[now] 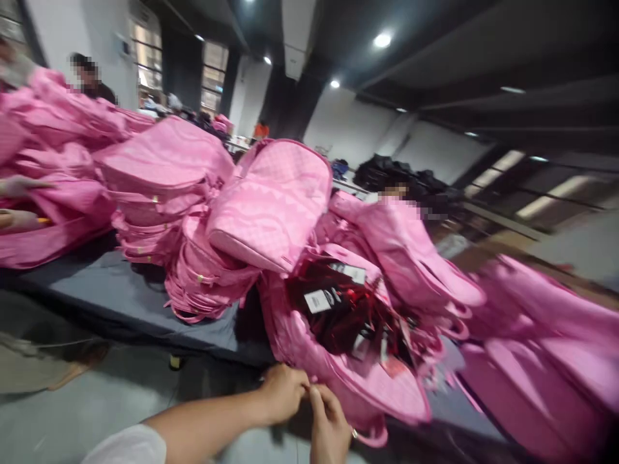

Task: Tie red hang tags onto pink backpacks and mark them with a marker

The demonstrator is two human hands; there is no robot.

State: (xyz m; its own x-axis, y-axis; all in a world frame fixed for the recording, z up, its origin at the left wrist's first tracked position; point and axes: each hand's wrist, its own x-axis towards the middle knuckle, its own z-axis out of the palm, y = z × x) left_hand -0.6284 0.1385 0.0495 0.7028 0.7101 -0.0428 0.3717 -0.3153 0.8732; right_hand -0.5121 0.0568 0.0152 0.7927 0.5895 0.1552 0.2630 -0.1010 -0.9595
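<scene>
An open pink backpack (309,351) lies at the near edge of the table, its dark red lining and white tags (319,300) showing. My left hand (283,392) pinches the bag's lower edge with closed fingers. My right hand (329,425) meets it from below, fingers also pinched on the same pink edge. The two hands touch each other at the fingertips.
Piles of pink backpacks (169,193) cover the dark grey table (111,290). One pink backpack (275,203) stands tilted on top. Other people's gloved hands (19,219) work at the far left, and people stand behind the piles. Dark bags (401,177) lie further back.
</scene>
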